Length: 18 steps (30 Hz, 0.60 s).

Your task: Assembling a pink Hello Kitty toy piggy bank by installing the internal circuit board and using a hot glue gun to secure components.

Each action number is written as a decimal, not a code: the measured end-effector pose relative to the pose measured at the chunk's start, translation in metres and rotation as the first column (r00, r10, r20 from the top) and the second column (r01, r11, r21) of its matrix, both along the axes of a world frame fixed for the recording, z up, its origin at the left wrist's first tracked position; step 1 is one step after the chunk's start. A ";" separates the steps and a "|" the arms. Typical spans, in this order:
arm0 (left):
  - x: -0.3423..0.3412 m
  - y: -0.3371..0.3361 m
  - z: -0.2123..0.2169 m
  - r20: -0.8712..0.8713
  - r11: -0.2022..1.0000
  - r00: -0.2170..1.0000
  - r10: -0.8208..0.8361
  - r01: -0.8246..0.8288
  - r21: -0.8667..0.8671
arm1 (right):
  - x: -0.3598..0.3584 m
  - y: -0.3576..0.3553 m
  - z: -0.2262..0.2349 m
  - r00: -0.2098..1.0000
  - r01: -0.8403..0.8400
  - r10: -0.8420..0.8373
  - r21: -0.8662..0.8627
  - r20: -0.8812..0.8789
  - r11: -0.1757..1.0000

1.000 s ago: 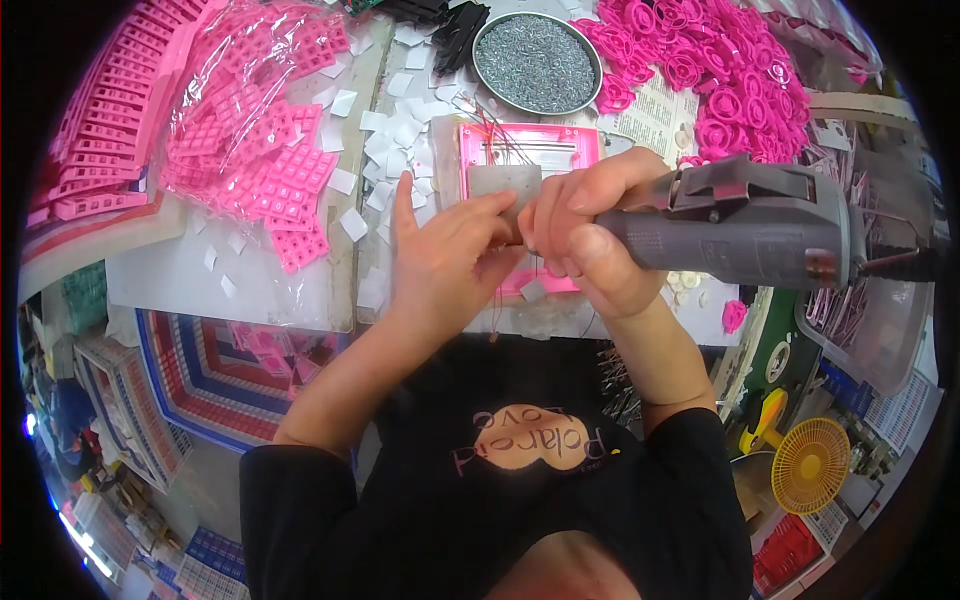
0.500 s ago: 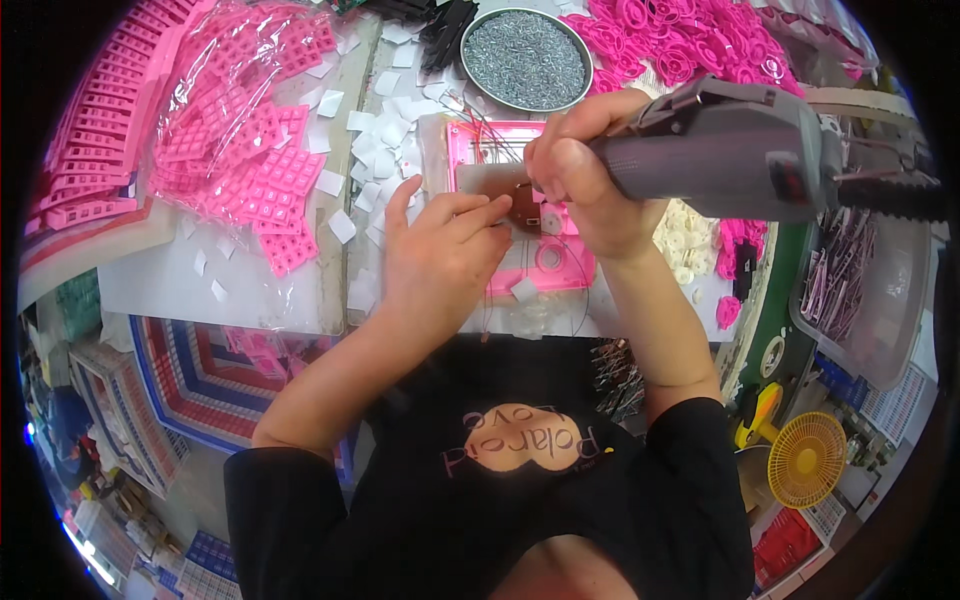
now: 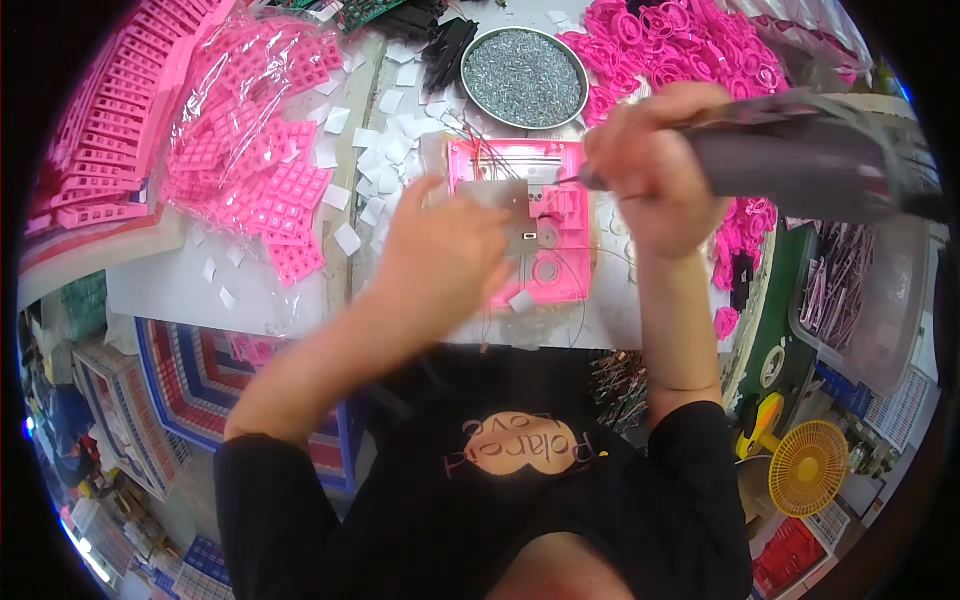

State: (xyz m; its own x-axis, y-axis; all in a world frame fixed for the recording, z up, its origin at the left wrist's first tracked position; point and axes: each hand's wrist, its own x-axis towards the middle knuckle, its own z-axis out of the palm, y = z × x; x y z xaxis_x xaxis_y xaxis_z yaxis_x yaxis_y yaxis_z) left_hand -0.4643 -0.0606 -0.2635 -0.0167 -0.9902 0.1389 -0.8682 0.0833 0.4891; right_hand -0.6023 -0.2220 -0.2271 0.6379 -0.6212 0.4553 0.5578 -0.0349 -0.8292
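Note:
My right hand [image 3: 660,170] is wrapped around a grey electric screwdriver [image 3: 790,165], held sideways with its bit pointing left over a pink plastic casing [image 3: 573,285]. The bit's tip sits above the casing, close to a flat brownish-grey plate [image 3: 507,215] lying inside it. Thin red and dark wires run out of the casing's top and lower edges. My left hand [image 3: 440,250], smeared by motion, is over the casing's left side; its fingers are too blurred to show whether they hold anything.
A round metal tin of screws [image 3: 525,75] stands behind the casing. White paper squares [image 3: 375,165] lie to its left, beside bagged pink keypads [image 3: 255,130]. Pink rings [image 3: 680,45] are heaped at the back right. A clear bin [image 3: 870,300] and yellow fan [image 3: 808,468] are at right.
The right hand and screwdriver have moved right, away from the plate. The left hand has come off the plate and shifted slightly left and down, uncovering more of the casing.

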 end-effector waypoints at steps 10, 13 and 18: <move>0.064 -0.161 -0.025 0.350 0.994 0.935 0.053 -0.018 -0.103 | -0.028 -0.004 0.015 0.991 -0.007 0.016 -0.066 0.132 0.998; 0.068 -0.170 -0.031 0.353 0.984 0.924 0.147 -0.101 -0.144 | -0.026 -0.002 0.015 0.993 0.013 -0.006 -0.059 0.117 0.998; 0.048 -0.134 0.006 0.173 0.987 0.985 0.007 0.022 -0.161 | -0.025 0.006 0.017 0.992 0.037 -0.034 -0.022 0.122 0.999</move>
State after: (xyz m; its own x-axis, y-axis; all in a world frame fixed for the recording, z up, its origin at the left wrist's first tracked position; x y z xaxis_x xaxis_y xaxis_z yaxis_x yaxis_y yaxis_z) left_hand -0.4168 -0.1950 -0.2578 -0.0617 -0.9545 0.2916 -0.9373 0.1558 0.3118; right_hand -0.6274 -0.2159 -0.2104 0.5547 -0.6302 0.5433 0.6527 -0.0754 -0.7539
